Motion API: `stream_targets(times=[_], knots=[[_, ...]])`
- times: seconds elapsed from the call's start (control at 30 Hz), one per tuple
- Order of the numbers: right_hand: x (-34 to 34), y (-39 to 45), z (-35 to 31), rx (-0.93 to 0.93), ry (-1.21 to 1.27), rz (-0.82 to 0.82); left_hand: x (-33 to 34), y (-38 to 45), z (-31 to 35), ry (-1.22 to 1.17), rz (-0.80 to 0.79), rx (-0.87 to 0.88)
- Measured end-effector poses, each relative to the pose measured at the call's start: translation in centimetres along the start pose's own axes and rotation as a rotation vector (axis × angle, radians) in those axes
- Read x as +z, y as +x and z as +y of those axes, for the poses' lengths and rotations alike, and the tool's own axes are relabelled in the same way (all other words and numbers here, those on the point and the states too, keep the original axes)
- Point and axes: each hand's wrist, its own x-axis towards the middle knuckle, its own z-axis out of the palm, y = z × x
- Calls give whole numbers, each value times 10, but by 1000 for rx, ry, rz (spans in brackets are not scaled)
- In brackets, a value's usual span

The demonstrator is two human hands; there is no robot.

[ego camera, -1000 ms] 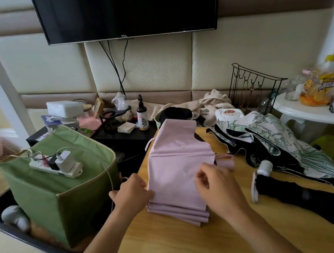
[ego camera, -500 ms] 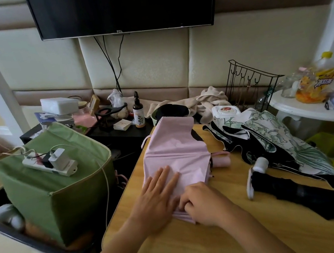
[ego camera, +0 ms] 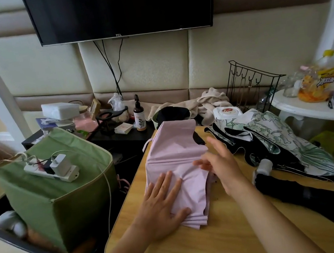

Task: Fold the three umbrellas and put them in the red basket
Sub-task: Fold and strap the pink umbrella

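Pressing flat, left hand (ego camera: 160,207) pins pink umbrella (ego camera: 177,168); right hand (ego camera: 218,162) spread above it.

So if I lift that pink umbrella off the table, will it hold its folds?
Probably not. The pink umbrella looks like thin, limp cloth in loose layers, flat only under the left hand. Its layers would likely sag and fan apart. It seems light.

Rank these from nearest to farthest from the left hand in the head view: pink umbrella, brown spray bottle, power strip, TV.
1. pink umbrella, directly under the left hand, which presses on it.
2. power strip, to the left on the green box.
3. brown spray bottle, behind on the black shelf.
4. TV, high on the wall.
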Motion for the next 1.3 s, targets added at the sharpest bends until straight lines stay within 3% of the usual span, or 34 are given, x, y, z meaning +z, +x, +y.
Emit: stream_targets(times=[0.13,0.4,0.57,0.67,0.8,0.87,0.97,1.07,1.3], knots=[[7,4,-3,77,161,-82,3,0,-1,-15,-4,-2],[8,11,-2,154,215,31,7,2,-3,-30,25,-9],[2,-11,-9,110,82,-219,5,1,-2,-35,16,-10],[-2,-21,-4,11,-102,-255,4,1,-1,-49,7,-10],[-13,-30,2,12,-311,-339,-6,2,-3,-180,12,8],[-19,-33,6,31,-381,-391,-17,2,-2,-432,97,-31],[-26,-36,11,55,-459,-420,-33,5,1,-783,380,-274],[-33,-37,12,72,-524,-441,-47,9,-4,-762,559,-330],[-39,-36,11,79,-594,-560,-63,7,-1,-686,369,-176]])
